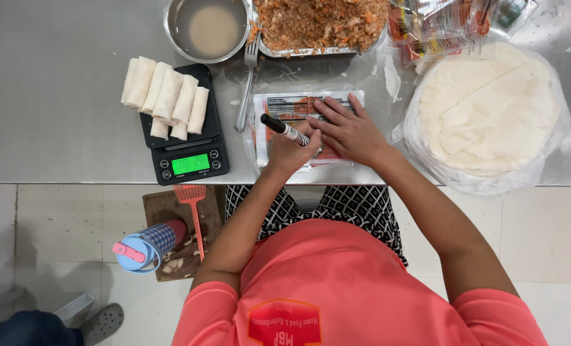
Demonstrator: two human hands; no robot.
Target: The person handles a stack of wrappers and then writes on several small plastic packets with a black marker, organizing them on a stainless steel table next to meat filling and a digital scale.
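Gripping a black-capped marker [284,129], the left hand [288,154] has its fingers curled tight around the barrel, tip down on a flat plastic packet [285,109] lying on the steel bench [55,96] near its front edge. The right hand [351,131] lies flat on the same packet, fingers spread open, pinning it down and gripping nothing. Just left sits a black kitchen scale [189,157] with a row of wrapped spring rolls [165,96] on top, and a fork [247,83] between scale and packet. Off to the right there's a bagged stack of round wrappers [487,109]; at the far edge, a tray of filling [321,22] and a metal bowl [207,27].
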